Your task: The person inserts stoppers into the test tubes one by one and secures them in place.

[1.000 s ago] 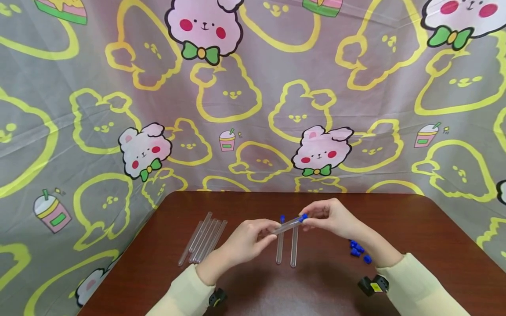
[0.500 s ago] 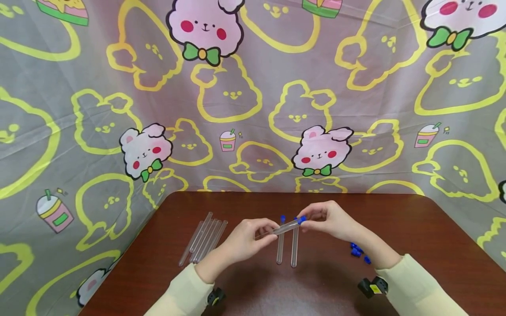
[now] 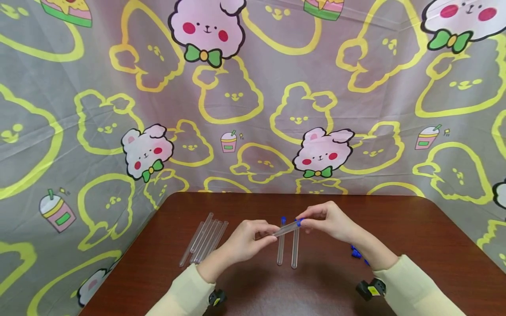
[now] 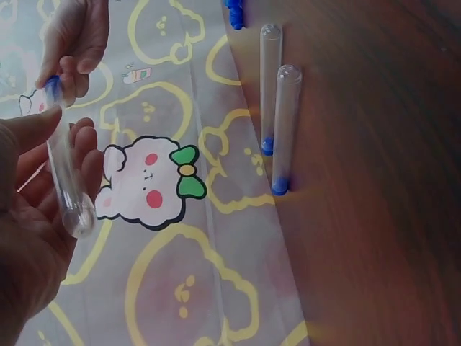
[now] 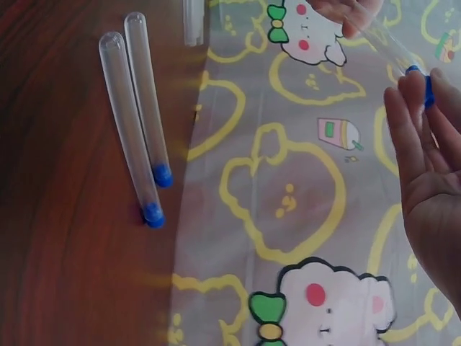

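Note:
My left hand [image 3: 251, 239] pinches a clear test tube [image 3: 286, 228] between thumb and fingers, near its rounded end. The tube is held tilted above the table, its mouth end higher and to the right. On that end sits a blue cap [image 5: 429, 92], pinched by the thumb and fingers of my right hand [image 3: 330, 221]. How deep the cap sits is hard to tell behind the fingertips. Below the hands lie two capped tubes, a left one [image 3: 280, 250] and a right one [image 3: 294, 250], side by side with their blue caps away from me.
Several uncapped clear tubes [image 3: 205, 241] lie grouped on the brown table [image 3: 253, 285] at the left. Loose blue caps [image 3: 356, 253] lie at the right, partly hidden by my right forearm. A patterned cloth [image 3: 253, 109] hangs behind the table.
My right hand has shifted slightly left and down with the capped end of the tube. My left hand keeps its pinch on the tube. The right forearm now covers more loose caps.

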Demonstrator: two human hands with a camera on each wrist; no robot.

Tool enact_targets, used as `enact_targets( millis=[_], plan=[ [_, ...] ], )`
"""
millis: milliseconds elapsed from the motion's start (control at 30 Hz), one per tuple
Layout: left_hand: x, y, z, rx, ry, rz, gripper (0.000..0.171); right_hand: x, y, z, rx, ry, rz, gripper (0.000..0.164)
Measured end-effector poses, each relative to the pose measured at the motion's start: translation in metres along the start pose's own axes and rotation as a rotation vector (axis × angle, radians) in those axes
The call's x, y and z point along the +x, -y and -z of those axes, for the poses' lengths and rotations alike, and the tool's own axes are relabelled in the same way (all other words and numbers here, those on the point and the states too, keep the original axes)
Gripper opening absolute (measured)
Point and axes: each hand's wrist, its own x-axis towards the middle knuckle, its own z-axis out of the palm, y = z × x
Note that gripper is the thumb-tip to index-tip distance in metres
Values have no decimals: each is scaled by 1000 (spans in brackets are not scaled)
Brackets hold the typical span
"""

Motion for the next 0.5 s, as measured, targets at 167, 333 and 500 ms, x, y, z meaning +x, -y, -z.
enact_targets(
  millis=[167, 333, 500],
  plan=[
    [2, 0, -2, -7, 8, -41, 18, -1, -1, 2, 43, -11, 2, 12],
    [5, -2, -1, 7, 2, -51, 18, -2, 1, 4, 30, -22, 23, 12],
    [7, -4, 0, 31, -5, -44, 16, -3, 6, 6, -34, -49, -1, 12]
  ],
)
